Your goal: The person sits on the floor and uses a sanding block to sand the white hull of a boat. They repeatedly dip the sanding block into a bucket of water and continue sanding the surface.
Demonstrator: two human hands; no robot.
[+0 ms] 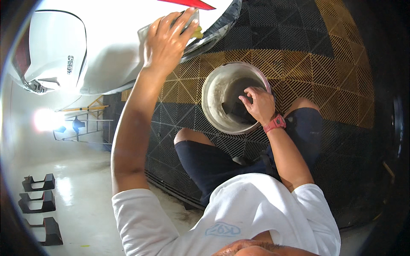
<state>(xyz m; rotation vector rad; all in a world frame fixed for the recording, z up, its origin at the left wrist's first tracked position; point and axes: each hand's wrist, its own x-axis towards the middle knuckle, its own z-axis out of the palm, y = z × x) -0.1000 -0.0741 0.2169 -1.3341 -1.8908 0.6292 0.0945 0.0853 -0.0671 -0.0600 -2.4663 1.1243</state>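
Observation:
My left hand (164, 45) is raised to the white car's rear bumper (115, 55). Its fingers press over a flat greyish pad (144, 34) that lies against the bodywork, and a yellow bit pokes out beside the fingertips; the exact kind of pad is not clear. A round, stained pale bucket (213, 98) stands on the floor between my knees. Over its right rim is my right hand (260, 106), fingers loosely bent and apart, with nothing visible in them. Inside the bucket are dark shapes I cannot make out. A pink watch (274, 123) is on my right wrist.
Black and tan ribbed floor tiles (294, 72) lie under the bucket. A red reflector (188, 4) sits above my left hand. At the left, a bright work lamp (49, 120) stands near a metal frame (92, 121). Several black stands (38, 202) rest on the pale floor.

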